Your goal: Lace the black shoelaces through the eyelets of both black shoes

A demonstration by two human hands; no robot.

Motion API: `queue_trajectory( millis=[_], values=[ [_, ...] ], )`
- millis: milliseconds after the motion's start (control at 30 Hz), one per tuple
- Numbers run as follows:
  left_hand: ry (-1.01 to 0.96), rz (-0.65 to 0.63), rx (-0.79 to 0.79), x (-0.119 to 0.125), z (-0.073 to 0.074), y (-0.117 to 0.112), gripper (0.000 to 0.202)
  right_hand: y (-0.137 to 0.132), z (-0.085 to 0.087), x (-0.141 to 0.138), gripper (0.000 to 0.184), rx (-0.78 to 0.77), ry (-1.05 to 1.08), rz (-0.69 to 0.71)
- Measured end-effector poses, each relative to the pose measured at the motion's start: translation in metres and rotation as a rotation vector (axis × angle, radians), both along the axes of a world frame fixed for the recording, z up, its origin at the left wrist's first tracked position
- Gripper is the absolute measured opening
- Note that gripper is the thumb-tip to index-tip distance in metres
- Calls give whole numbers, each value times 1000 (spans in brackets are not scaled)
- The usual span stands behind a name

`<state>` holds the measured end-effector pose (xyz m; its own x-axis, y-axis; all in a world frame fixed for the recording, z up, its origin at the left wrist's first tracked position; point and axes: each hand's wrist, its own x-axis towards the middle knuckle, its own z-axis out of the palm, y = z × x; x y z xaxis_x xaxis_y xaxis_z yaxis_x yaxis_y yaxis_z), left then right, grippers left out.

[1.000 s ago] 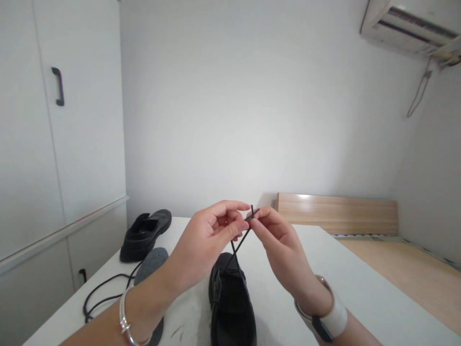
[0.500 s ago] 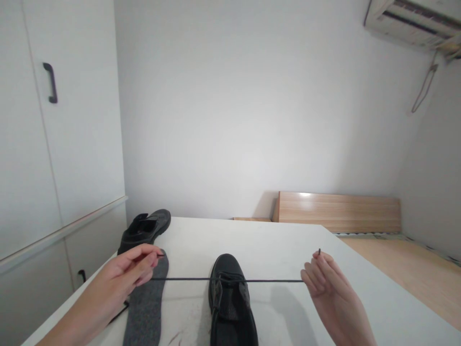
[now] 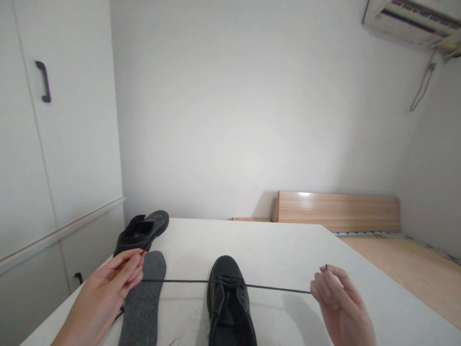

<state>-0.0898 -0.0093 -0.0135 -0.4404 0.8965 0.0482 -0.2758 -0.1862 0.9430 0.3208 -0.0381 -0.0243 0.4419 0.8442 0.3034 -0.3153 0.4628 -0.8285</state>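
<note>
A black shoe [image 3: 225, 269] stands on the white table with its toe pointing away from me. Its dark shoelace [image 3: 277, 288] passes through the front eyelets and stretches out nearly straight to both sides. On the left, my left hand [image 3: 120, 278] pinches one end of the lace, closed, above a grey insole [image 3: 144, 300]. My right hand [image 3: 336, 298] is closed on the other end, whose tip pokes up above the fingers. The shoe lies between the hands, touched by neither.
Another black shoe [image 3: 144, 230] rests at the table's far left, partly behind my left hand. A dark lace piece [image 3: 118, 314] lies beside the insole. White cabinets [image 3: 72, 144] border the left side; a wooden bed frame [image 3: 338, 210] is beyond the white table [image 3: 273, 245] on the right.
My hands have moved further apart, the left going left and the right going right and slightly down. The lace between them now slopes down towards the right.
</note>
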Motion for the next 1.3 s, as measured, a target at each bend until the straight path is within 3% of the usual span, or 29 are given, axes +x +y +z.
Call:
queue_trajectory(
  millis=[133, 233, 333, 467, 667, 867, 1033, 1200, 1300],
  values=[
    [542, -153, 68, 2, -8, -1, 20, 3, -6, -2, 28, -61, -416, -46],
    [868, -272, 220, 25, -4, -6, 16, 5, -6, -18, 21, -11, -780, 71],
    [1046, -381, 348, 54, 2, -9, 21, 6, -3, -41, 20, 48, -1007, 166],
    [1156, -472, 370, 78, 2, -8, 24, 8, -2, -65, 22, 49, -1208, 208],
    [1248, -505, 352, 86, -6, -7, 22, 10, -4, -76, 20, 100, -1302, 206],
    [1357, -432, 388, 85, -11, -7, 26, 11, -4, -79, 23, 210, -1434, -20],
    [1366, -467, 425, 92, -12, -8, 25, 12, -7, -79, 26, 172, -1357, 108],
    [1437, -277, 543, 96, -12, -7, 23, 10, -7, -79, 27, 150, -1328, 184],
    [1498, -251, 553, 98, -15, -7, 22, 4, -1, -81, 28, 129, -1358, 213]
  ],
)
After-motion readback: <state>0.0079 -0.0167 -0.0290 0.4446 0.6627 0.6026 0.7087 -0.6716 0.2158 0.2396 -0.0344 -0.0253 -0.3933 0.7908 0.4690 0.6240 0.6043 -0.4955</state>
